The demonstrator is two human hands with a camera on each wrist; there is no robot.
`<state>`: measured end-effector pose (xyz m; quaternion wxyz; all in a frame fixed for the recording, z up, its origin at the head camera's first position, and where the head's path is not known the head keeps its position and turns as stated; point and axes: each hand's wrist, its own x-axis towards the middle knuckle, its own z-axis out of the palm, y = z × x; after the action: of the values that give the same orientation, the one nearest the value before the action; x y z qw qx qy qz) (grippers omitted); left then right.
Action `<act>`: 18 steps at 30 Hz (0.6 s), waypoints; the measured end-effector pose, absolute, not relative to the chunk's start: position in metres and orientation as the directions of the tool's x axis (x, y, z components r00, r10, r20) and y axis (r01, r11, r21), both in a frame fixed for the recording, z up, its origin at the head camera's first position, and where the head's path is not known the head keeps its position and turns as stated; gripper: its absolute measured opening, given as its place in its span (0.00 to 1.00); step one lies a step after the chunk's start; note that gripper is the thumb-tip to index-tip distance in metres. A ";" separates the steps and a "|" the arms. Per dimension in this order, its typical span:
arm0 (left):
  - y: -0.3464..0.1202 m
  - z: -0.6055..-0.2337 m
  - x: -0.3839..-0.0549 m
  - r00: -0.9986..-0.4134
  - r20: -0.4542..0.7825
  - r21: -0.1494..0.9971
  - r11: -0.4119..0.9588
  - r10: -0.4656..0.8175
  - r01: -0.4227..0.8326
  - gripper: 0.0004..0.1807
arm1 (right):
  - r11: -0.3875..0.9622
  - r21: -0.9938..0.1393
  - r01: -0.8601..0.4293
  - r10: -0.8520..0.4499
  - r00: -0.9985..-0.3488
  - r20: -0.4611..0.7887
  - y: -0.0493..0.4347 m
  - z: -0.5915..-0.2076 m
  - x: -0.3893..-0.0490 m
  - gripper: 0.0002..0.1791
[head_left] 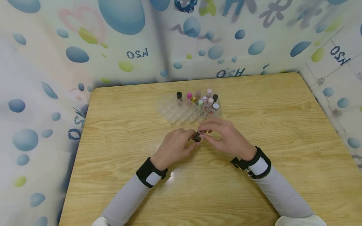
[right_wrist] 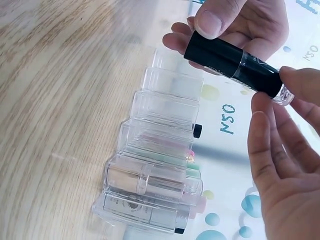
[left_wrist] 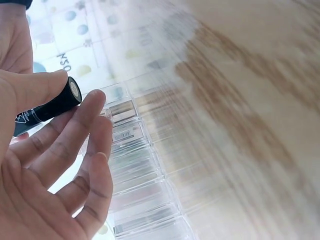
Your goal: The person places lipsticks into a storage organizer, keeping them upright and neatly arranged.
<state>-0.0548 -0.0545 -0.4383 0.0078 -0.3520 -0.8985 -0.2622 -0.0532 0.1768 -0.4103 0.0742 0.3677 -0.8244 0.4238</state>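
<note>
A black lipstick tube with a clear end hangs between both hands, above the table and just in front of the clear organizer. My left hand pinches the black part between thumb and fingers; its round end with a pale label faces out in the left wrist view. At the clear end, the thumb and fingers of my right hand pinch the tube from the other side. The clear tiered organizer holds several lipsticks and small bottles, mostly in its right half.
Pale wood makes up the tabletop. A black-capped tube stands upright toward the organizer's left, and a pink-capped one is beside it. Behind the table hangs a patterned cloth with blue and green spots.
</note>
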 end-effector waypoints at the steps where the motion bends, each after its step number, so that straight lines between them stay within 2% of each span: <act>1: -0.055 -0.438 -0.055 -0.750 0.201 0.463 0.614 0.629 0.639 0.12 | 0.367 -0.640 -0.675 -0.539 -0.715 0.445 0.176 -0.410 -0.053 0.10; 12: -0.061 -0.429 -0.057 -0.756 0.172 0.455 0.630 0.631 0.630 0.16 | 0.333 -0.588 -0.737 -0.512 -0.665 0.544 0.175 -0.406 -0.058 0.10; 16: -0.070 -0.422 -0.064 -0.786 0.229 0.467 0.644 0.574 0.606 0.18 | 0.367 -0.567 -0.737 -0.487 -0.672 0.559 0.177 -0.398 -0.062 0.11; 18: -0.075 -0.420 -0.068 -0.804 0.280 0.434 0.678 0.524 0.593 0.19 | 0.376 -0.561 -0.737 -0.477 -0.673 0.565 0.177 -0.395 -0.065 0.10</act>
<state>-0.0680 -0.0753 -0.4203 0.0662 -0.3056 -0.9137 -0.2597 -0.0652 0.1775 -0.3947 0.1564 0.3728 -0.8146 0.4159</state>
